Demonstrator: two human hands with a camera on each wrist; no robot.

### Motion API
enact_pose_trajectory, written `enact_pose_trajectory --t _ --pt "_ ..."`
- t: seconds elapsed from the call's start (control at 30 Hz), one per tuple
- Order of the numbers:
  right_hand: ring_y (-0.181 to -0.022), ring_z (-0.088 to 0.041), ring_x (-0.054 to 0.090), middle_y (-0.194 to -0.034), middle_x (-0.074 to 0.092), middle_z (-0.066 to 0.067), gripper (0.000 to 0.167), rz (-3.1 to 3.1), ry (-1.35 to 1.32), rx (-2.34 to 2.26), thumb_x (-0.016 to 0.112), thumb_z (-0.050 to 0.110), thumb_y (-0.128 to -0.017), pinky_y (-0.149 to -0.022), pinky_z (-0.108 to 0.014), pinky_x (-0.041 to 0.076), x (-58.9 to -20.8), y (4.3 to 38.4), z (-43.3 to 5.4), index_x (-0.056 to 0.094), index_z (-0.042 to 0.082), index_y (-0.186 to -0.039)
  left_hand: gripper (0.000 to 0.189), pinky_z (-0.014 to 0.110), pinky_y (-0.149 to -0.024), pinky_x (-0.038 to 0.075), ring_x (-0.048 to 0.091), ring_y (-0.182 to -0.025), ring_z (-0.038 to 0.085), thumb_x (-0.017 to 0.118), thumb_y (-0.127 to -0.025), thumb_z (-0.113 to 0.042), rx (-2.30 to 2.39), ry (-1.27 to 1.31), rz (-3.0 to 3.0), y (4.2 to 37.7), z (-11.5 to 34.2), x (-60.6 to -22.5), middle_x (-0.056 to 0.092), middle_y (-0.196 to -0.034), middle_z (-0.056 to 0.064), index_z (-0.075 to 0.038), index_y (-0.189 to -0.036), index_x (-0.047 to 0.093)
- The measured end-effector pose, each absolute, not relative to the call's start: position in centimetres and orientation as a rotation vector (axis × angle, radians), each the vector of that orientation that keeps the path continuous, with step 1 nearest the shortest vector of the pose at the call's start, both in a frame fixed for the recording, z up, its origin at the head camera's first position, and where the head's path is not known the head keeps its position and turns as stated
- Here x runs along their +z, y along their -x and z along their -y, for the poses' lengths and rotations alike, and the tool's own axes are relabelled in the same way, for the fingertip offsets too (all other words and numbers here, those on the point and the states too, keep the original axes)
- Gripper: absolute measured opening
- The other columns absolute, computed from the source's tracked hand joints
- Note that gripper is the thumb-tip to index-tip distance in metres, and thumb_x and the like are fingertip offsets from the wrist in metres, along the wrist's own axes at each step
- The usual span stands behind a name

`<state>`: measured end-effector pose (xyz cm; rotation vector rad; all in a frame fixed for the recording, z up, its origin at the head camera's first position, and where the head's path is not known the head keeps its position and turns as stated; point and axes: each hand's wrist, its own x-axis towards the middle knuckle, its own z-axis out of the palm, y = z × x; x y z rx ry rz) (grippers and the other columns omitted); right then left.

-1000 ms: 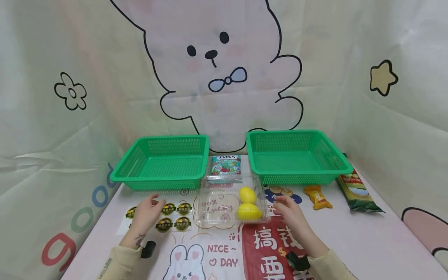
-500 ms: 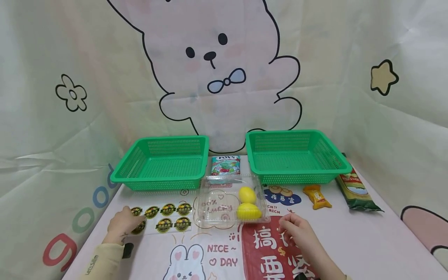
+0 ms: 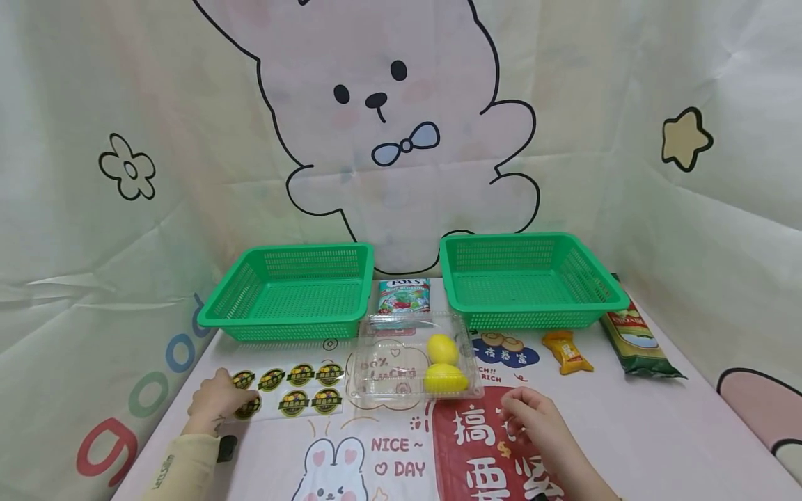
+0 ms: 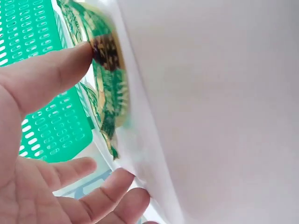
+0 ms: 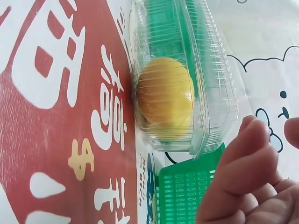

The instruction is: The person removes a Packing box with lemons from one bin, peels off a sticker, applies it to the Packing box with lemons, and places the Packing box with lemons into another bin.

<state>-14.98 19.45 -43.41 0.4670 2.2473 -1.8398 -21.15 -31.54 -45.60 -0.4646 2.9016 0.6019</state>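
Note:
At the table's left, my left hand (image 3: 216,400) is over the left end of a white sheet of round fruit stickers (image 3: 294,390). In the left wrist view its thumb (image 4: 60,67) is right at a green-and-gold sticker (image 4: 112,74). The other fingers are spread apart from the thumb, their tips close to the white surface. My right hand (image 3: 535,421) hovers loosely curled and holds nothing, over the red printed part of the cloth. Between the hands stands a clear plastic clamshell box (image 3: 388,362) with two yellow lemons (image 3: 446,379) in its right side.
Two green baskets, left (image 3: 285,330) and right (image 3: 532,316), stand at the back. Between them lies a FOX'S candy bag (image 3: 404,296). An orange-wrapped snack (image 3: 567,351) and a green packet (image 3: 639,337) lie at the right. Printed curtains enclose the table.
My left hand has moved left from over the middle of the sticker sheet to its left end. My right hand has drawn back a little from beside the clamshell box.

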Motion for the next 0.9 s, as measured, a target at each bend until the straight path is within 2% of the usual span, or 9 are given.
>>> enact_pose_trajectory --t 0.23,0.47,0.57,0.63,0.7,0.8,0.9 --pt "-0.065 -0.020 0.055 -0.083 0.064 -0.010 0.025 -2.244 -0.485 -1.837 0.053 0.023 -0.092 -0.059 -0.026 0.048 -43.6 15.0 -19.4 0.056 0.000 -0.101 0.077 0.057 -0.063 0.043 0.046 -0.090 0.058 0.073 -0.070 -0.042 0.723 0.534 -2.922 21.2 31.9 -46.0 0.047 -0.100 0.041 0.018 -0.107 0.041" --pt "-0.066 -0.019 0.055 -0.084 0.065 -0.010 0.027 -2.236 -0.500 -1.844 0.054 0.025 -0.091 -0.060 -0.026 0.048 -43.6 15.0 -19.3 0.056 0.001 -0.102 0.045 0.041 -0.060 0.043 0.055 -0.074 0.035 0.064 -0.078 -0.023 0.859 0.444 -3.032 20.7 32.9 -46.1 0.058 -0.085 0.030 0.017 -0.095 0.051" --pt "-0.066 -0.019 0.055 -0.084 0.065 -0.010 0.026 -2.232 -0.498 -1.851 0.054 0.025 -0.091 -0.060 -0.025 0.048 -43.5 15.0 -19.2 0.056 0.001 -0.102 0.042 0.042 -0.067 0.045 0.055 -0.080 0.036 0.058 -0.083 -0.020 1.009 0.468 -2.978 20.5 33.0 -45.8 0.057 -0.092 0.032 0.018 -0.101 0.051" --pt "-0.066 -0.020 0.055 -0.084 0.065 -0.010 0.026 -2.229 -0.498 -1.857 0.054 0.025 -0.091 -0.060 -0.025 0.048 -43.5 15.0 -19.2 0.056 0.001 -0.101 0.052 0.044 -0.073 0.047 0.053 -0.090 0.040 0.055 -0.086 -0.024 1.106 0.509 -2.904 20.3 33.0 -45.2 0.051 -0.107 0.038 0.019 -0.112 0.047" --pt "-0.066 -0.020 0.055 -0.084 0.065 -0.010 0.025 -2.228 -0.495 -1.862 0.054 0.024 -0.092 -0.060 -0.025 0.048 -43.5 15.0 -19.2 0.056 0.001 -0.100 0.057 0.042 -0.072 0.049 0.054 -0.091 0.037 0.053 -0.088 -0.028 1.264 0.587 -2.799 20.0 32.6 -44.5 0.048 -0.112 0.038 0.018 -0.120 0.042" --pt "-0.066 -0.020 0.055 -0.083 0.064 -0.010 0.023 -2.227 -0.489 -1.868 0.053 0.023 -0.092 -0.059 -0.026 0.048 -43.5 15.0 -19.2 0.057 0.001 -0.099 0.064 0.033 -0.067 0.052 0.059 -0.082 0.023 0.052 -0.090 -0.031 1.588 0.666 -2.599 19.5 31.9 -43.3 0.056 -0.102 0.025 0.013 -0.132 0.032" --pt "-0.066 -0.020 0.055 -0.082 0.064 -0.009 0.023 -2.232 -0.483 -1.865 0.053 0.023 -0.092 -0.059 -0.026 0.048 -43.6 15.1 -19.3 0.057 0.001 -0.099 0.063 0.026 -0.066 0.052 0.058 -0.074 0.005 0.053 -0.092 -0.032 1.974 0.700 -2.340 19.1 30.8 -42.2 0.060 -0.085 -0.002 0.000 -0.140 0.027"
